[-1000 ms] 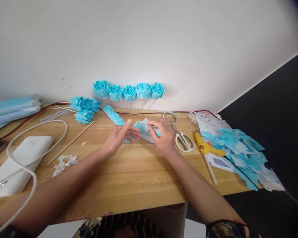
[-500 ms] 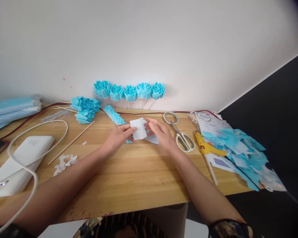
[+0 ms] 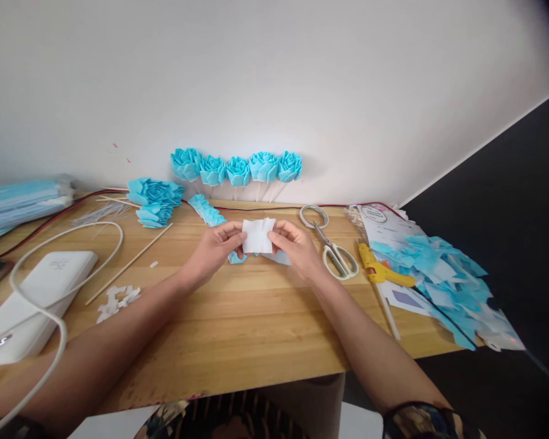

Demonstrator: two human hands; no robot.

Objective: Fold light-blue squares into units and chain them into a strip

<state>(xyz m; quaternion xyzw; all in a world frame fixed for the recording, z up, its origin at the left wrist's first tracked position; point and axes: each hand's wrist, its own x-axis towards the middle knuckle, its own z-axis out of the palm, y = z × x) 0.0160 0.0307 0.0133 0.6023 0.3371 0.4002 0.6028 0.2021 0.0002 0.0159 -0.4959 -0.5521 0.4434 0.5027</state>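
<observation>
A small white square piece, paper or thin fabric [image 3: 258, 236], is stretched upright between my two hands above the table. My left hand [image 3: 217, 249] pinches its left edge, thumb in front. On the opposite edge, my right hand [image 3: 297, 245] pinches it the same way. Behind and below the hands lie a row of folded blue petals [image 3: 205, 210] and a pale sheet [image 3: 279, 256], both partly covered. Scissors [image 3: 336, 253] with white handles rest just right of my right hand, close to a roll of tape [image 3: 313, 216].
Several blue flowers [image 3: 238, 171] on sticks lean against the wall. A yellow glue gun [image 3: 382, 268] and a heap of blue pieces [image 3: 452, 280] lie at right. On the left are a thin stick [image 3: 128, 265], white scraps [image 3: 118, 302] and a white power bank [image 3: 41, 302] with a looping cable.
My right hand has closed its fingers on the right edge of the white piece, which is now level and held from both sides. My left hand keeps its grip.
</observation>
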